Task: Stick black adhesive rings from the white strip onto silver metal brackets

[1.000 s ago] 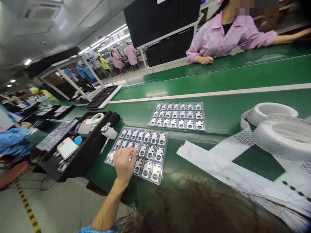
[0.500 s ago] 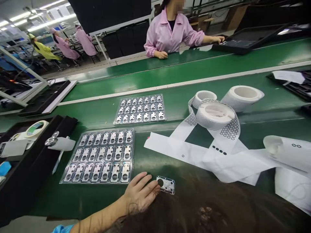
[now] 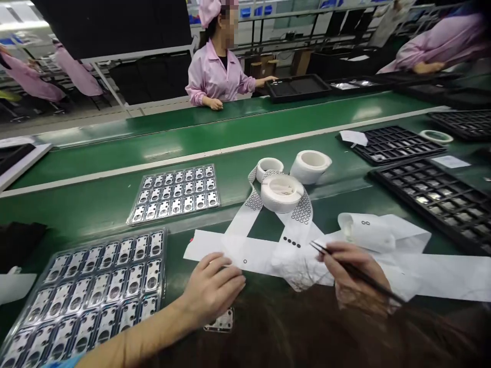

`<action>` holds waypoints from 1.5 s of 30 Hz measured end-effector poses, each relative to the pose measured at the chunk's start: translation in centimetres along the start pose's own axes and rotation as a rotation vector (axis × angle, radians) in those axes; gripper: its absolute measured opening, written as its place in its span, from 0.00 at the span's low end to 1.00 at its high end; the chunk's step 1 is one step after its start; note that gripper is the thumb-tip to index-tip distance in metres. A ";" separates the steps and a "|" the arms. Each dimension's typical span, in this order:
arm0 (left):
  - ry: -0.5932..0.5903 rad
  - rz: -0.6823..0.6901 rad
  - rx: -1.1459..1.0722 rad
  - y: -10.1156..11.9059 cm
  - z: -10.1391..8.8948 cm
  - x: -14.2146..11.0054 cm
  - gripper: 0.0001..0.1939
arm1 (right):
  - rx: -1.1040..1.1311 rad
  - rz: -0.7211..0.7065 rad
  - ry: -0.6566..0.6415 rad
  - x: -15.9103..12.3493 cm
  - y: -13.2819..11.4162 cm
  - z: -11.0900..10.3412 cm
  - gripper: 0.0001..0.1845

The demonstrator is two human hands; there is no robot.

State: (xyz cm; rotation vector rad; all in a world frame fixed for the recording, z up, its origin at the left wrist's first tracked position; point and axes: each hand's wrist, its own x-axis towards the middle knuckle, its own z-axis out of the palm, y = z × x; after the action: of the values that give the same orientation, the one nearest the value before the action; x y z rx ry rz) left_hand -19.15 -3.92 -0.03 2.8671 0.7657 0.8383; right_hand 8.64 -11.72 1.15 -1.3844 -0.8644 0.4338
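My left hand (image 3: 215, 286) is open, palm down, its fingers lying at the near edge of a white backing strip (image 3: 261, 255). Partly hidden under that hand and dark hair is a small silver metal plate (image 3: 224, 322). My right hand (image 3: 355, 271) grips black tweezers (image 3: 321, 249), their tips pointing left close to a row of black round dots (image 3: 291, 242) on white strip. Rolls of ring-shaped stickers (image 3: 282, 194) stand behind the strips. To the left, a clear tray (image 3: 165, 255) holds rows of similar metal plates.
A second clear tray of plates (image 3: 218, 197) lies farther back. Black compartment trays (image 3: 383, 179) stand at right, and a loose curled strip (image 3: 368, 235) lies near my right hand. Across the green bench, a co-worker in pink (image 3: 220, 71) touches a black tray (image 3: 299, 89).
The view has swung to the right. My right hand with the tweezers has come into view over the strips. My left hand has left the plate's edge and moved forward to the strip.
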 end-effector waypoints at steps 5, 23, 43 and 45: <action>-0.128 0.167 -0.065 -0.2 5.0 9.9 0.08 | 0.102 0.155 -0.028 7.8 3.5 -0.1 0.12; -0.253 -0.066 -0.122 1.2 14.9 18.6 0.10 | -0.018 0.362 -0.033 10.6 7.6 0.1 0.12; -0.126 -0.132 -0.312 0.5 15.8 17.9 0.03 | -0.153 0.408 -0.035 10.2 7.3 0.1 0.11; -0.124 -0.121 -0.310 0.5 15.9 17.9 0.02 | -0.145 0.414 -0.034 10.3 7.3 0.1 0.11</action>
State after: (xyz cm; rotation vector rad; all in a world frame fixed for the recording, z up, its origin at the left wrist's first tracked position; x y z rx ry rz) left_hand 2.36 5.48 -4.75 2.5452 0.7166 0.6876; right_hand 16.67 -2.92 -3.10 -1.7007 -0.6435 0.7232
